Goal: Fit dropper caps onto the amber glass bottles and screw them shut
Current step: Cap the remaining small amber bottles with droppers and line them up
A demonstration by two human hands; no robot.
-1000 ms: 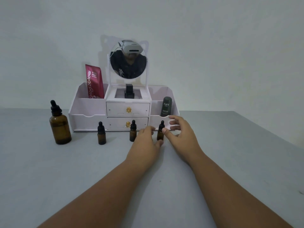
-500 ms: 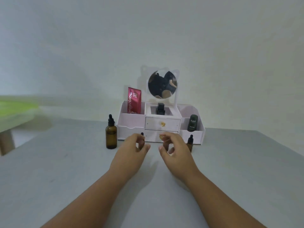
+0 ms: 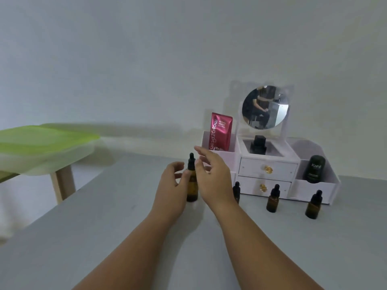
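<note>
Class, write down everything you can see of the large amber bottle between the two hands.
The large amber bottle is brown glass, cylindrical, upright on the grey table, topped by a black dropper cap with a bulb. The left hand and right hand flank it closely, thumbs at shoulder and cap; actual contact is unclear.

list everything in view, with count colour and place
large bottle: 1, amber, black dropper cap, between the hands
small bottles: 3, amber, black-capped, row before organiser
organiser: 1, white, mirror on top, table's back
sachet: 1, pink, organiser's left compartment
black bottle: 1, centre tray
dark container: 1, right compartment
table: 1, grey
side table: 1, green top, far left
left hand: 1, beside large bottle, grip unclear
right hand: 1, fingers spread, near dropper cap
</note>
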